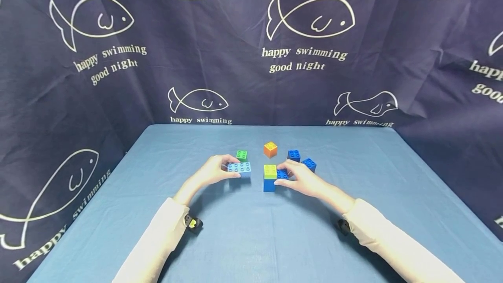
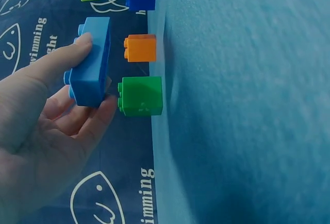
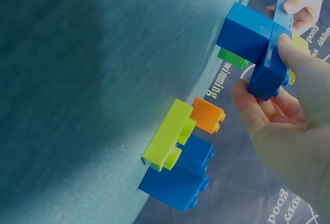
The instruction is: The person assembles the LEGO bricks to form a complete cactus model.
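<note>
A dark navy curtain printed with white fish outlines and the words "happy swimming good night" encloses a blue cloth-covered surface (image 1: 251,239) on three sides.

In the head view, the left hand (image 1: 214,171) pinches a light blue brick (image 1: 239,167) just above the surface, near its far middle; the brick's long axis runs left to right and its studs face up, as if kept level for pressing onto another piece. A green brick (image 1: 242,156) sits just behind it. The right hand (image 1: 304,179) grips a dark blue brick (image 1: 282,174) touching a short stack, a lime brick (image 1: 270,171) on a blue brick (image 1: 269,184). An orange brick (image 1: 270,149) and two more blue bricks (image 1: 293,155) stand toward the far edge.

In the left wrist view, the left hand's fingers (image 2: 62,62) and thumb clamp the light blue brick (image 2: 92,64) across its long sides, leaving its ends free. The green brick (image 2: 141,96) and orange brick (image 2: 140,48) rest on the surface beyond it, apart from the held piece.

In the right wrist view, the right hand's fingers (image 3: 296,54) curl round the dark blue brick (image 3: 269,72), which is pressed against another blue block. The lime-and-blue stack (image 3: 172,159) stands close by, with the orange brick (image 3: 208,115) behind it. The left hand shows in the far corner, though its grip cannot be judged here.
</note>
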Tool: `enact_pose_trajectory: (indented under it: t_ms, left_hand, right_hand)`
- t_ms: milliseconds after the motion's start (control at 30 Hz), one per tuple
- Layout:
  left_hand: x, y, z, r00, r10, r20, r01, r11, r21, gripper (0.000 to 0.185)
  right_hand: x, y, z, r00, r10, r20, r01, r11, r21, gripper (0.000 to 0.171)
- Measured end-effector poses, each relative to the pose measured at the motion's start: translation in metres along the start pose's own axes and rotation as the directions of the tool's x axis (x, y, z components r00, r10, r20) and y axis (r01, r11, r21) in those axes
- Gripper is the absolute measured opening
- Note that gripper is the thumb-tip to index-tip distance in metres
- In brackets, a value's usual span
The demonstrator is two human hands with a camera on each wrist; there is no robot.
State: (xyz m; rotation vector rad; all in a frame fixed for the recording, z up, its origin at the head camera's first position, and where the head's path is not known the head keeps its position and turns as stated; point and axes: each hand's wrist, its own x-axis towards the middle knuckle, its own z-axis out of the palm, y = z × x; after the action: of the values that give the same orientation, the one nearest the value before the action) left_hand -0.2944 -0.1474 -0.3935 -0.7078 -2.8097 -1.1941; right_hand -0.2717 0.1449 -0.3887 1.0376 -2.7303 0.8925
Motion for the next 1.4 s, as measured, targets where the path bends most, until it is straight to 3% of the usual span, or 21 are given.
enact_pose_trajectory:
  t_ms: [367,700,1000,1100,1400]
  left_hand:
    - [0.001,0.007,0.001,1.0,-0.01,-0.005,0.01,0.998,-0.069,0.043]
    - [0.001,0.014,0.001,0.999,-0.034,-0.016,0.032,0.993,-0.11,0.044]
    - [-0.008,0.052,-0.008,0.999,0.014,-0.032,-0.019,0.989,-0.146,0.041]
    - [-0.009,0.057,-0.008,0.999,0.035,-0.034,-0.039,0.991,-0.132,0.041]
    - [0.006,0.033,0.005,0.994,0.099,-0.05,-0.105,0.986,-0.126,0.045]
  right_hand:
    - [0.0,0.003,0.003,0.998,-0.068,0.004,0.068,0.997,-0.024,0.036]
    - [0.0,0.003,0.004,0.999,-0.041,0.001,0.041,0.999,-0.019,0.039]
    - [0.0,0.0,0.001,0.999,-0.03,0.011,0.03,1.0,-0.004,0.041]
    - [0.0,-0.001,0.001,1.0,-0.021,0.015,0.021,1.0,-0.003,0.042]
    - [0.0,0.0,0.001,1.0,0.009,0.028,-0.009,1.0,-0.004,0.045]
